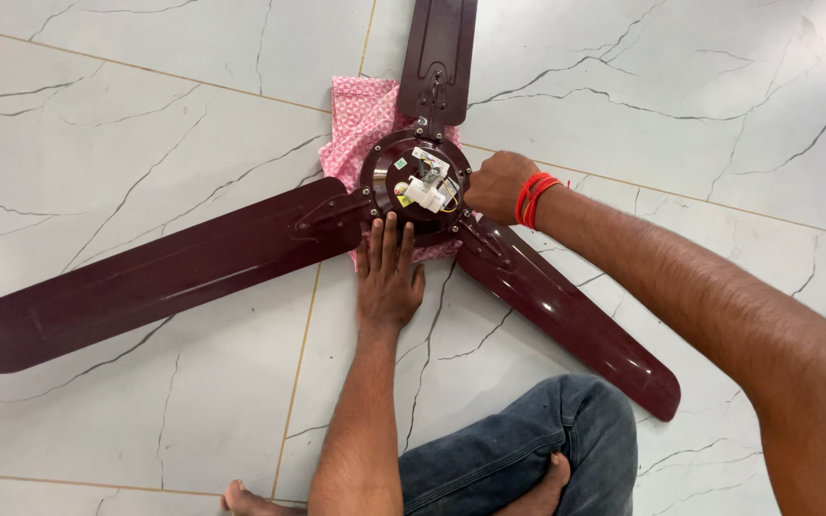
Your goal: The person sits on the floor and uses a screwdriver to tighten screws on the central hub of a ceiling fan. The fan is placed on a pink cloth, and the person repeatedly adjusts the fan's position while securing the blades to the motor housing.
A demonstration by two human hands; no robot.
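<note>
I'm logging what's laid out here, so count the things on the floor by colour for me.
Maroon: 4, three fan blades and the motor hub
Pink: 1, patterned cloth
White: 1, wiring block
Total: 6

The left hand lies flat by the hub; the right hand grips its rim.

Bright, even daylight is flooding the scene, leaving the white marble floor (700, 105) almost washed out toward the upper right. Soft, short shadows are hugging the dark maroon fan blades (145, 277), and a pale sheen is running along their glossy surface. Focus is holding sharp across the middle, while the near forearm at the right edge is looking slightly soft and enlarged.
</note>
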